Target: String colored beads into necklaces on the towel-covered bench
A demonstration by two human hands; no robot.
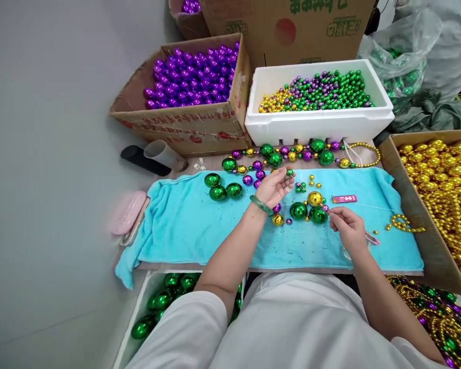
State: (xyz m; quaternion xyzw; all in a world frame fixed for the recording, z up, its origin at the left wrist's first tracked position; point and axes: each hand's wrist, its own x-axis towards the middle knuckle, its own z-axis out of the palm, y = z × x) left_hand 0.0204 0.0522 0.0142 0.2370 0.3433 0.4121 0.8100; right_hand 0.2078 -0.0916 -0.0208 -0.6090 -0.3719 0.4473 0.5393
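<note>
We judge the stringing partway: one strand (275, 160) lies along the towel's (200, 236) far edge, while green balls (218, 192) seemingly await threading. Our left hand (275, 188) has fingers together on a small green bead (289, 173); our right hand's (348, 225) fingers pinch a purple bead (325, 208) above the towel.

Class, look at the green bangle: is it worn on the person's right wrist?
No, the green bangle circles the wrist of the left hand, while the right hand has none.
</note>
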